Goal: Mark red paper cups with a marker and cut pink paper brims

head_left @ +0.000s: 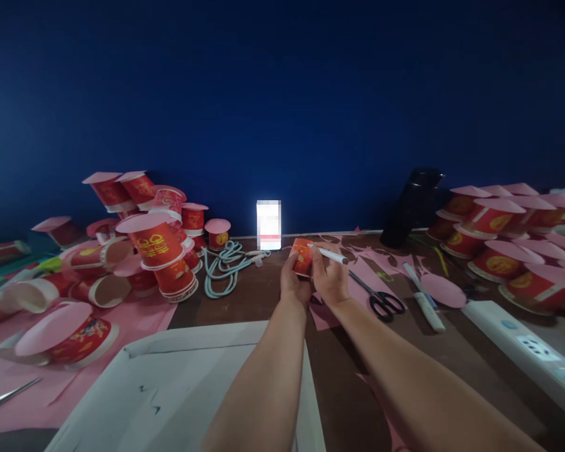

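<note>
My left hand is wrapped around a small red paper cup with gold print, held above the brown table. In my right hand is a white marker pen, pinched so that one end points at the cup's side and the dark end sticks out to the right. Whether the tip touches the cup is hidden by my fingers. Right of my hands lie black-handled scissors on pink paper scraps. Beyond the cup, a lit phone stands against the blue wall.
Red cups with pink paper discs are piled at left and stacked at right. A coiled pale cable, a black bottle, a white capped tube, a power strip and a white board surround my arms.
</note>
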`<state>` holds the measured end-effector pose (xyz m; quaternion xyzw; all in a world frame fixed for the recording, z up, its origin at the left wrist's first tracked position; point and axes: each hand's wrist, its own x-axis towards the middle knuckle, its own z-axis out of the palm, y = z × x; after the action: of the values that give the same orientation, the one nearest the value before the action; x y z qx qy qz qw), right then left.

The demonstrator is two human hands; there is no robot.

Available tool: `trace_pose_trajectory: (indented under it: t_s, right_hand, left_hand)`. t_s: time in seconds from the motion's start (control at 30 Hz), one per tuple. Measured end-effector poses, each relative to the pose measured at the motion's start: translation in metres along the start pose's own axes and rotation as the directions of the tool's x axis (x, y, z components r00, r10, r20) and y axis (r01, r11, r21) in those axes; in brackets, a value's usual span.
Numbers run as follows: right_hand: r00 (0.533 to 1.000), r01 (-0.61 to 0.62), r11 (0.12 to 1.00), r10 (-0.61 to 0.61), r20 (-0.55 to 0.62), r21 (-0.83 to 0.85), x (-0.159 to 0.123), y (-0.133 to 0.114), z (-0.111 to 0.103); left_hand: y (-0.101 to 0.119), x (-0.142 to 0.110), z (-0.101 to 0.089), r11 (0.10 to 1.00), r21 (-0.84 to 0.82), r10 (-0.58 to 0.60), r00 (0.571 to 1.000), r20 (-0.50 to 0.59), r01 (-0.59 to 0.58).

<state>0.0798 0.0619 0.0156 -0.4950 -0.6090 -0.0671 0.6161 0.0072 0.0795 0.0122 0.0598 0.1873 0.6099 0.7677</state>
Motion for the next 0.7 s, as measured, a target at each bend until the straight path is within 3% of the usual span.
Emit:
trace_pose_trajectory:
  t_s: [0.3,0.7]
  right_hand:
    - [0.998,0.004,1.000,-0.004,-0.066,-0.006,0.0000,0.0015,-0.0017]
    - [0.999,-0.027,1.000,0.028,-0.017,0.012,-0.0003,0.0072,-0.0027]
  left_hand:
    - [0.0007,-0.0013,0.0018,0.999,-0.034,-0.018,1.000,-0.001,0.018]
    - [0.0024,-0.0034,0.0035,1.000,-0.016,-0.027,0.999,-0.016,0.027]
